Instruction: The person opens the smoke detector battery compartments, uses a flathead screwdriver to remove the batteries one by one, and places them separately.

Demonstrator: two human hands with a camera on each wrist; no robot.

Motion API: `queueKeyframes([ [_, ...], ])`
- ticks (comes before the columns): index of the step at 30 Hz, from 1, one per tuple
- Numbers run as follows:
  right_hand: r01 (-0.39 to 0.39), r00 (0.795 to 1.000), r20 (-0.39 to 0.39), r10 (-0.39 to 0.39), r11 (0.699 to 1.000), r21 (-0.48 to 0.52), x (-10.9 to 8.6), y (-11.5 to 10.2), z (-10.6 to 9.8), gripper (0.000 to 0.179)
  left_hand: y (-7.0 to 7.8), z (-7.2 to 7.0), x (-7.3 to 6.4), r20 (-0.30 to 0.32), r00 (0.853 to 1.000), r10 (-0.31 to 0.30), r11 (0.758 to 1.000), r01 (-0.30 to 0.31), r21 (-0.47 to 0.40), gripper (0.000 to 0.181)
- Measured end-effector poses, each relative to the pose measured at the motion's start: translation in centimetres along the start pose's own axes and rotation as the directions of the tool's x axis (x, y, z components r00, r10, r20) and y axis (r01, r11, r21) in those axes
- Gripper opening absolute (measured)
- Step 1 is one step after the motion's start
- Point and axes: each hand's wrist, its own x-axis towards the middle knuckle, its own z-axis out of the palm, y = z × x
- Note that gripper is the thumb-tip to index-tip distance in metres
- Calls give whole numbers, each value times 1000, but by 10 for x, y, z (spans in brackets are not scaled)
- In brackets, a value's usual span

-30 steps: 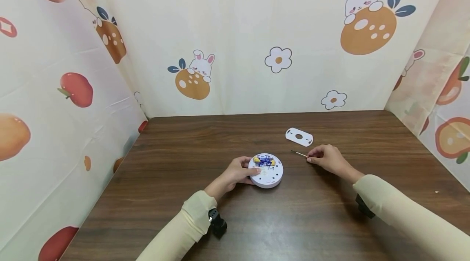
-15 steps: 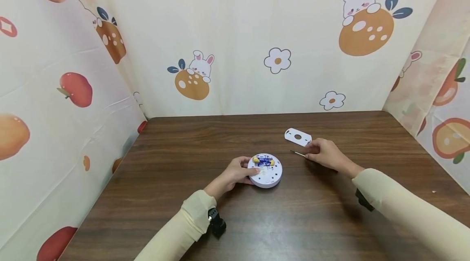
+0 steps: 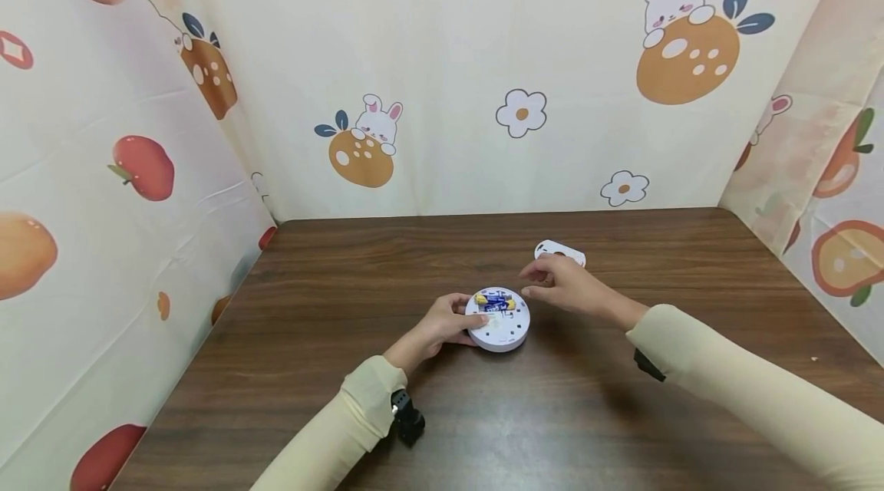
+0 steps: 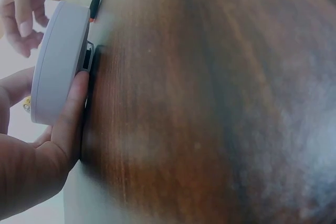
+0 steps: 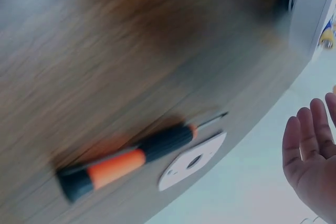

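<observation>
My left hand (image 3: 442,326) grips a round white battery device (image 3: 503,334) by its left edge, thumb on the top face and fingers underneath. Blue-and-yellow batteries (image 3: 495,301) lie in a recess on that face. My right hand (image 3: 572,288) hovers just right of the device, apart from it, fingers loosely bent and holding nothing. In the right wrist view, an orange-and-black screwdriver (image 5: 118,168) lies on the table beside a thin white plate (image 5: 181,170) with a central hole. The head view has the right hand hiding the screwdriver and part of the plate.
The brown wood-grain table (image 3: 311,307) meets a printed curtain (image 3: 442,153) along its back edge, and curtains hang at both sides. A tiny pale speck (image 3: 814,358) lies at the table's right. Black cameras (image 3: 409,418) are strapped to the wrists.
My right hand has let go of the screwdriver and moved left to near the device. The left hand and the device have stayed in place.
</observation>
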Motion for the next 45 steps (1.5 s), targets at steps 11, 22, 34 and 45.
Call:
queueKeyframes([
  [11, 100, 994, 38, -98, 994, -48, 9, -15, 25, 21, -2, -2, 2, 11, 1000, -10, 1000, 10, 2, 50],
  [22, 136, 991, 54, -125, 946, -294, 6, -27, 36, 16, -2, -1, 1, 13, 1000, -5, 1000, 5, -8, 50],
  [34, 111, 994, 40, -104, 950, -291, 6, -29, 38, 11, -1, -1, -1, 11, 1000, 0, 1000, 0, -4, 51],
  [45, 203, 976, -46, -213, 965, -164, 9, -20, 32, 8, -1, -2, 0, 22, 1000, 11, 1000, -11, -14, 52],
])
